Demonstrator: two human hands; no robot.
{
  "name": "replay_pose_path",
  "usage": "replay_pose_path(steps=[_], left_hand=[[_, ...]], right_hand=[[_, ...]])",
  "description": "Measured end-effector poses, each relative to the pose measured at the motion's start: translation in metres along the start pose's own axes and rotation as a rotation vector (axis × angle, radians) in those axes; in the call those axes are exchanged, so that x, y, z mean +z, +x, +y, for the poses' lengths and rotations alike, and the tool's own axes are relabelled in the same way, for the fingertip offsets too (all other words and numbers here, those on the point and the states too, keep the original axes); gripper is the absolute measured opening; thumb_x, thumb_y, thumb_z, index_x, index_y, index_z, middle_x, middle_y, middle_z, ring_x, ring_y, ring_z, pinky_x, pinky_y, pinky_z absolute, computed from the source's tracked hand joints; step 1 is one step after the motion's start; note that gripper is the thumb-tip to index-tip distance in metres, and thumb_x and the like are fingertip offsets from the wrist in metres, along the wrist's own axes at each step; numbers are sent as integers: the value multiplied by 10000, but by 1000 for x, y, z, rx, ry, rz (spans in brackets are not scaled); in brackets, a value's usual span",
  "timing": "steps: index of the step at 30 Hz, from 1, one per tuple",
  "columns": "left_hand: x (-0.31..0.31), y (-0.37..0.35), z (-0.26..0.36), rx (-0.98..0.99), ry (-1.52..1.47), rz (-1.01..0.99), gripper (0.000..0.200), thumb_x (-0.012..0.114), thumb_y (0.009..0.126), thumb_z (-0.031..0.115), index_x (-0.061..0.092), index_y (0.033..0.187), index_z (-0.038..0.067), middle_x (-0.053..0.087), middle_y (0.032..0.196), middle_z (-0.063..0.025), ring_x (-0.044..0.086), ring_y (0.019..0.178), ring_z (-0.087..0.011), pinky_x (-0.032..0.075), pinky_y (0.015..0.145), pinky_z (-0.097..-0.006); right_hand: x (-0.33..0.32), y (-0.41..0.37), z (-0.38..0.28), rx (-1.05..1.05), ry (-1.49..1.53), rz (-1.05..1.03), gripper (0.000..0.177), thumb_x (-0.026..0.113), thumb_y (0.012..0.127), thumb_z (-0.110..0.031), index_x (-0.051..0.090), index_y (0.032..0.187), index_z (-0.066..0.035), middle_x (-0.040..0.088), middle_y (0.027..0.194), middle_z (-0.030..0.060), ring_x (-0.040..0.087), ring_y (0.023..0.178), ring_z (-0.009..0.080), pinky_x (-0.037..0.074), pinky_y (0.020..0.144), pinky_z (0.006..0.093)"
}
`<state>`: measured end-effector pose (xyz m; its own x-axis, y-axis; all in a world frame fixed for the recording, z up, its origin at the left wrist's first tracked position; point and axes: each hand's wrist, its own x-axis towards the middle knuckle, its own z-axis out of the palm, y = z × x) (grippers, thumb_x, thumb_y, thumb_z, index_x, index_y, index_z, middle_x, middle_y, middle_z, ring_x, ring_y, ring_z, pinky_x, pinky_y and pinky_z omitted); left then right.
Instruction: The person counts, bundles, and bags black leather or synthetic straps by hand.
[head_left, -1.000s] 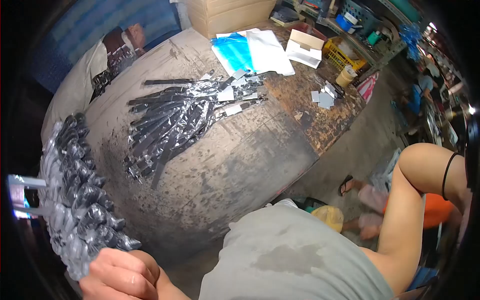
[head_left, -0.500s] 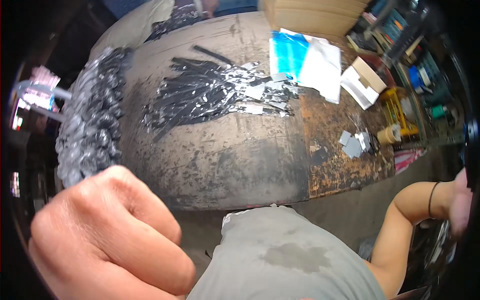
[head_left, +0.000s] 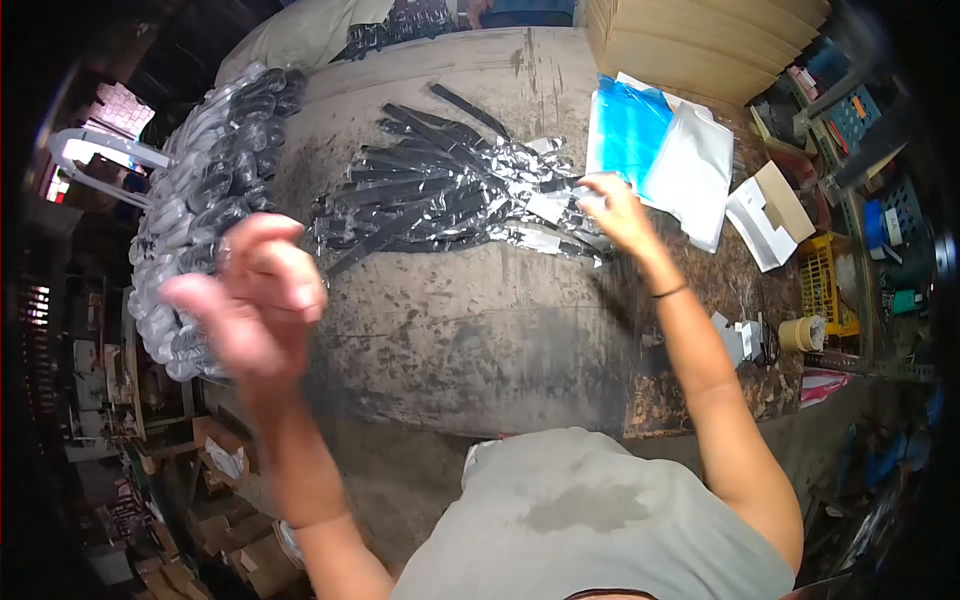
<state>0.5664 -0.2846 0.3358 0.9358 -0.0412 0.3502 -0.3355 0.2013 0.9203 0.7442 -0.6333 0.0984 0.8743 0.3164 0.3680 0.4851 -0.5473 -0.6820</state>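
Observation:
My left hand [head_left: 258,300] is raised in front of the left side of the table, blurred, with its thumb apart from its half-curled fingers and nothing in it. Behind it, a long stack of bundled clear plastic packs with dark contents [head_left: 205,180] runs along the table's left edge. My right hand [head_left: 615,215] reaches over the table, thumb and forefinger apart, right at the label end of a pile of black strips in clear plastic sleeves [head_left: 420,190]. The strips fan out to the left, and white labels show at their right ends.
Blue and white plastic sheets [head_left: 640,130] lie right of the pile, below stacked cardboard [head_left: 690,40]. An open small box [head_left: 770,215], a yellow basket [head_left: 828,285], a tape roll [head_left: 800,334] and grey cards [head_left: 735,340] sit at the right. Cardboard boxes [head_left: 265,560] stand on the floor lower left.
My left hand, a closed fist close to the camera before, has moved away and opened. My right hand has swung from the far right edge to the strip pile.

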Motion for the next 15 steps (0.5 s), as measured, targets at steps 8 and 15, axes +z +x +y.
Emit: replay_pose_path(steps=[8,15], left_hand=[[-12,-96,-241,-745,-274,511,565,366,943,529,539,1084,9,614,844,-70,625,736,-168,511,631,-271],[18,-37,-317,-858,-340,430,692,412,905,581,443,1262,-10,585,1060,-138,591,984,-229,485,839,-339]], right_hand=[[129,24,19,29,-507,-201,611,718,703,-195,467,1245,-69,541,1017,136,521,948,320,447,768,449],[125,39,8,36,-365,-302,558,603,723,-82,443,1257,-100,570,914,173,585,842,372,477,699,487]])
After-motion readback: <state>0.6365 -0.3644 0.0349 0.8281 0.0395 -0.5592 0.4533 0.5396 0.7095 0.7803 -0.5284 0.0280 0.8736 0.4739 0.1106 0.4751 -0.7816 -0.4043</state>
